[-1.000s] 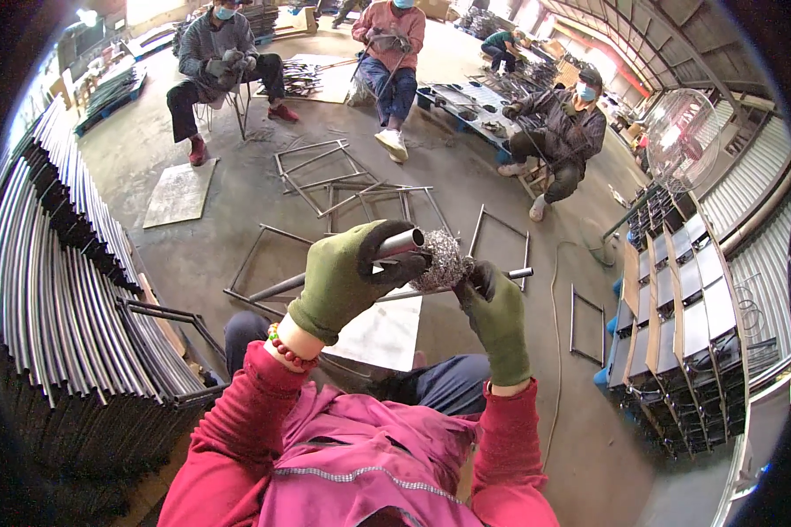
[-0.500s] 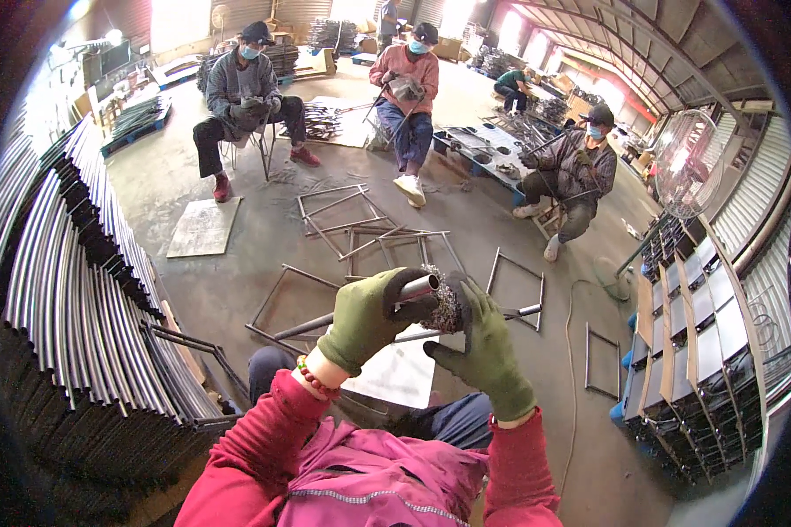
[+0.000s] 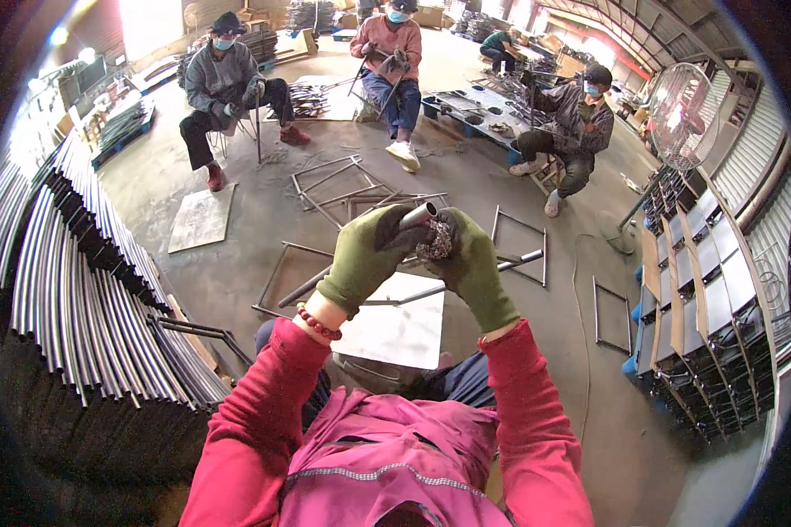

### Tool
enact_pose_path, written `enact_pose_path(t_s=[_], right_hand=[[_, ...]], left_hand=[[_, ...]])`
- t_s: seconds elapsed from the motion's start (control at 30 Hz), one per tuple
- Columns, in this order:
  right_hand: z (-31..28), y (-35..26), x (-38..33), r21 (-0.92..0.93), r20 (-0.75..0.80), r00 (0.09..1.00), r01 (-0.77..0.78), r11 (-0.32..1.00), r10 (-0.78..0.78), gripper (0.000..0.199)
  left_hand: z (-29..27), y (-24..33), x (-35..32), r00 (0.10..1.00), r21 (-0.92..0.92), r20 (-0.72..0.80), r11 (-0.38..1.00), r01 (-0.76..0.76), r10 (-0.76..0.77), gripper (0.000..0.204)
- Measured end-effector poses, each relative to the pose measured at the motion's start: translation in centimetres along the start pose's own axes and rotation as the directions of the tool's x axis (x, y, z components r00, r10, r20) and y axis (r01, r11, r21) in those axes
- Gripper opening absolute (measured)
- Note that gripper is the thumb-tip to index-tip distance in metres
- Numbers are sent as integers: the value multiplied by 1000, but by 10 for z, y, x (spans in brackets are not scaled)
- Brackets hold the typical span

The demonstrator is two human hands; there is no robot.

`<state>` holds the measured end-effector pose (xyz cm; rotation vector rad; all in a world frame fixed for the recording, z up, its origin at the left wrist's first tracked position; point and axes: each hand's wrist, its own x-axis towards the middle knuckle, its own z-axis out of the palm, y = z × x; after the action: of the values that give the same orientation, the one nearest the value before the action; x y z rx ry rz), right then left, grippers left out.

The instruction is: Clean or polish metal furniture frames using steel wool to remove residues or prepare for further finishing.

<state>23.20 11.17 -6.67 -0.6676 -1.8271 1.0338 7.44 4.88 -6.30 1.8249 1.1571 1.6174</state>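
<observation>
My left hand (image 3: 360, 255), in a green glove with a dark palm, is closed round a metal tube (image 3: 419, 214) whose open round end points up and away. Against that tube, just below its end, my right hand (image 3: 476, 274) presses a wad of steel wool (image 3: 434, 241) in its curled, gloved fingers. More tubing (image 3: 305, 288) shows beyond my left hand, and another bar crosses below both hands; whether they join the held tube cannot be told. Under the hands lies a white board (image 3: 395, 332).
Curved metal tubes (image 3: 88, 325) are stacked high on my left. Rectangular tube frames (image 3: 343, 180) lie on the floor ahead. Three masked people sit working beyond, one near a low pallet table (image 3: 475, 110). A fan (image 3: 684, 114) and stacked panels (image 3: 707, 290) stand at right.
My right hand has closed in from beside the tube, its fingers now curled round the steel wool. Both hands sit slightly higher, and the view has shifted a little.
</observation>
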Motion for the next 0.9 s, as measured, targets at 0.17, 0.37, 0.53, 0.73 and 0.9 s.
enact_pose_path(t_s=[0.17, 0.37, 0.53, 0.73, 0.9], right_hand=[[-2, -9, -8, -308, 11, 967, 245, 919, -254, 33], [-3, -20, -3, -308, 36, 976, 216, 927, -216, 39], [-11, -20, 3, -451, 9, 974, 206, 868, -226, 40], [0, -21, 11, -478, 38, 963, 250, 842, -265, 43], [-4, -15, 14, -517, 40, 957, 266, 814, -288, 44]], left_hand=[[-2, 18, 5, 998, -16, -50, 999, -43, 43, 28], [-9, 22, 9, 995, -259, 57, 962, 90, -78, 27], [-20, 40, 34, 967, -106, 202, 978, 181, -157, 33], [-10, 37, 73, 960, 201, 135, 942, -267, 244, 30], [-6, 34, 77, 947, -78, 287, 989, -127, 144, 22]])
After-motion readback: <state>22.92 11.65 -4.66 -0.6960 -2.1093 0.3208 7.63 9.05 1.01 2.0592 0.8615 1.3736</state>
